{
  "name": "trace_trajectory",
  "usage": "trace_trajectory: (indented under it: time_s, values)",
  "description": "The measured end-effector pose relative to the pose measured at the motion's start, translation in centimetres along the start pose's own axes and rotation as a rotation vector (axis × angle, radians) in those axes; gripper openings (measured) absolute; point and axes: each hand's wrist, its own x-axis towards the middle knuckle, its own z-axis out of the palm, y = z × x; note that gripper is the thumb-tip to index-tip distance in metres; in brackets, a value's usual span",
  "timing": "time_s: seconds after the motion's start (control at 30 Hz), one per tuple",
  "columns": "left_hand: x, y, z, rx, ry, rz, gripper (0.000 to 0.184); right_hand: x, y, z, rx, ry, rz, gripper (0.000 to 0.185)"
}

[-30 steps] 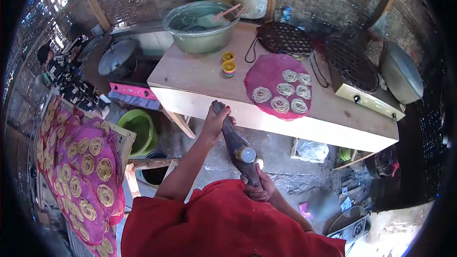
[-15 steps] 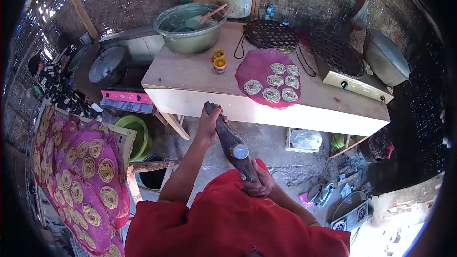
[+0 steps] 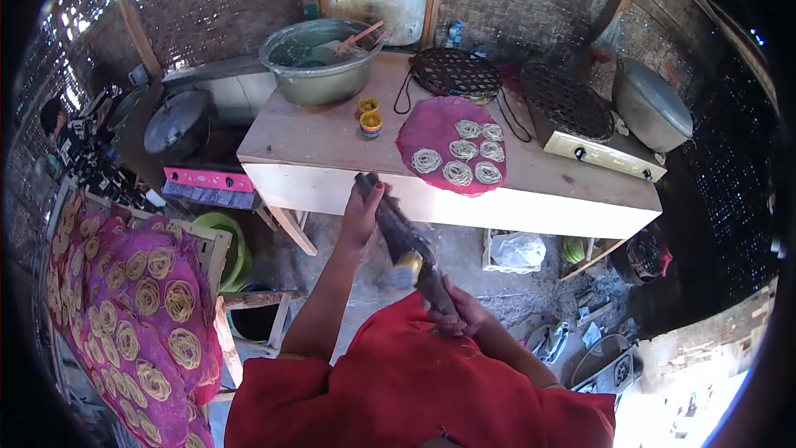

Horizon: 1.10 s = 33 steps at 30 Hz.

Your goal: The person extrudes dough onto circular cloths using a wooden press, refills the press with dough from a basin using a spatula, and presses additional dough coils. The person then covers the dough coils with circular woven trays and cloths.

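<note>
A dark wooden hand press (image 3: 400,236) hangs slanted in front of me, with a pale-capped cylinder (image 3: 407,265) at its middle. My left hand (image 3: 361,211) is wrapped round the far end, and my right hand (image 3: 454,312) grips the near end, close to my red shirt. Beyond the press, on the table (image 3: 323,148), lies a pink cloth-like round sheet (image 3: 427,129). Several pale noodle nests (image 3: 462,149) rest on its right and front parts. Two small colored cups (image 3: 370,120) stand left of the sheet.
A big green basin (image 3: 319,79) sits at the table's back left. Dark lattice trays (image 3: 456,75) lie at the back, one over a stove (image 3: 593,153). Noodle nests cover pink sheets (image 3: 137,282) on a rack at left. A person (image 3: 83,141) is at far left.
The press has rolled in my hands, so its cylinder now tilts down and left, blurred. Both hands keep their hold. The whole view has shifted slightly.
</note>
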Motion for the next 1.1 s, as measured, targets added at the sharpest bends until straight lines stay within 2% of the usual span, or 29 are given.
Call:
trace_trajectory:
  time_s: [0.07,0.1,0.17,0.2,0.23,0.27,0.3,0.37,0.4,0.43,0.47,0.5,0.53,0.57,0.63,0.67,0.7,0.73,0.77,0.83,0.87,0.9,0.97,1.0,1.03,1.1]
  values:
    - [0.2,0.5,1.5,0.298,0.140,0.192,0.041,-1.3,-1.9,2.9,-0.745,0.608,-0.211,0.063]
    - [-0.3,1.5,2.1,0.305,0.124,0.190,0.041,-2.0,-3.2,3.9,-0.907,0.656,-0.297,0.060]
    - [-2.0,4.3,3.7,0.897,-0.171,0.467,0.061,-2.2,-4.7,6.4,-1.106,0.934,-0.440,0.050]
    - [-3.4,5.2,4.8,1.310,-0.224,0.645,0.066,-2.0,-5.0,7.3,-1.110,0.938,-0.468,0.050]
    - [-4.2,5.5,6.2,1.307,-0.240,0.664,0.066,-1.4,-5.1,8.1,-1.184,1.061,-0.534,0.044]
    - [-4.8,5.2,7.8,1.581,-0.269,0.773,0.066,-0.6,-5.1,8.7,-1.257,1.186,-0.595,0.039]
    - [-5.1,4.6,8.9,1.853,-0.283,0.881,0.065,0.3,-4.5,8.9,-1.178,1.120,-0.641,0.038]
    - [-3.4,2.3,7.7,1.881,-0.218,0.954,0.059,2.5,-2.2,6.7,-1.376,1.140,-0.737,0.041]
    - [-2.2,1.8,6.4,1.857,-0.129,0.751,0.052,2.6,-2.4,7.9,-1.394,1.133,-0.746,0.041]
    - [-1.1,1.4,5.0,1.822,-0.045,0.546,0.046,2.5,-2.3,9.7,-1.492,0.906,-0.612,0.043]
    - [-0.4,0.9,3.4,1.825,-0.036,0.558,0.046,2.6,-2.6,11.0,-1.569,0.677,-0.475,0.048]
    - [0.1,0.2,1.7,1.360,-0.110,0.366,0.040,2.3,-3.8,11.4,-1.575,0.668,-0.483,0.048]
    - [0.7,-0.1,1.0,0.890,-0.176,0.177,0.034,1.3,-5.7,11.9,-1.863,0.783,-0.745,0.049]
    - [1.8,-0.8,0.8,0.894,-0.174,0.177,0.034,0.5,-7.7,12.5,-2.133,0.898,-1.023,0.050]
    - [2.6,-2.2,1.8,1.105,-0.385,0.231,0.034,-0.1,-12.5,15.8,-2.571,0.897,-1.273,0.050]
    - [2.7,-2.6,2.6,1.205,-0.483,0.302,0.035,0.1,-14.3,17.5,-2.663,0.781,-1.233,0.046]
    - [0.9,-0.1,5.4,1.220,-0.547,0.347,0.034,0.4,-15.7,18.5,-2.748,0.660,-1.191,0.042]
    - [-1.0,2.5,8.2,1.232,-0.610,0.394,0.034,0.5,-17.3,17.2,-2.654,0.576,-0.915,0.037]
    - [-2.8,5.1,11.1,1.240,-0.672,0.442,0.034,0.6,-17.2,17.1,-2.642,0.577,-0.916,0.037]
    - [-0.1,1.8,6.7,1.332,-0.469,0.977,0.038,1.0,-17.2,17.6,-2.490,0.909,-0.460,0.040]
    - [1.2,0.9,4.9,1.536,-0.416,1.015,0.036,1.4,-17.4,16.5,-2.465,0.741,-0.709,0.047]
    - [1.6,1.1,5.1,1.542,-0.409,1.018,0.036,1.7,-18.5,15.7,-2.467,0.730,-0.714,0.047]
    - [1.7,1.8,6.8,1.431,-0.498,0.972,0.035,1.7,-21.0,14.1,-2.375,0.688,-0.467,0.049]
    - [1.6,3.2,9.0,1.501,-0.563,1.151,0.027,1.8,-22.4,14.1,-2.367,0.628,-0.324,0.055]
    - [1.4,4.1,9.9,1.504,-0.561,1.156,0.027,2.2,-23.2,13.6,-2.371,0.624,-0.330,0.055]
    - [1.8,5.1,11.0,0.871,-0.720,-0.123,0.021,3.2,-25.2,11.9,-2.322,0.462,-0.420,0.059]
